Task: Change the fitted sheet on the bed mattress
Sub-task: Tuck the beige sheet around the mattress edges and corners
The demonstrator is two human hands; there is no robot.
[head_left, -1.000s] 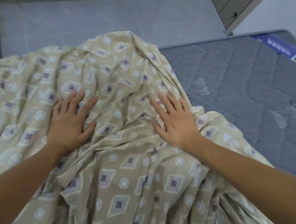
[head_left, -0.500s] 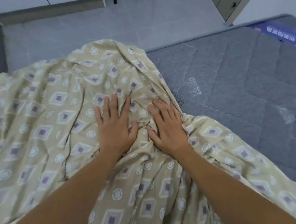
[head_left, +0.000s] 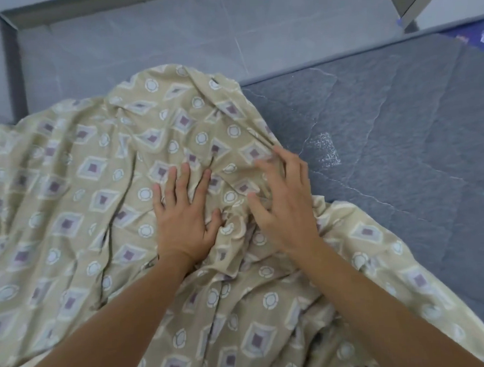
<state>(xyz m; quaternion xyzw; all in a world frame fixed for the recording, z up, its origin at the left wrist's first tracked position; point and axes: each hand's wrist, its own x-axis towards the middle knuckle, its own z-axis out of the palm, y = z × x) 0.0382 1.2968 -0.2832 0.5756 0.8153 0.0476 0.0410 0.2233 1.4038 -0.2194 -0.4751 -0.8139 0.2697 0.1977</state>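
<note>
Pressing flat with the left hand (head_left: 182, 217), fingers straight; hovering the right hand (head_left: 285, 200) beside it, fingers spread, gripping nothing. Spreading the beige patterned sheet (head_left: 95, 191), bunched over the grey mattress (head_left: 401, 135). Probably needing next: pulling fabric rightward across bare quilting.

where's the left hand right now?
Head view, centre: the left hand lies flat with fingers spread on the beige patterned sheet, just left of the right hand.
</note>
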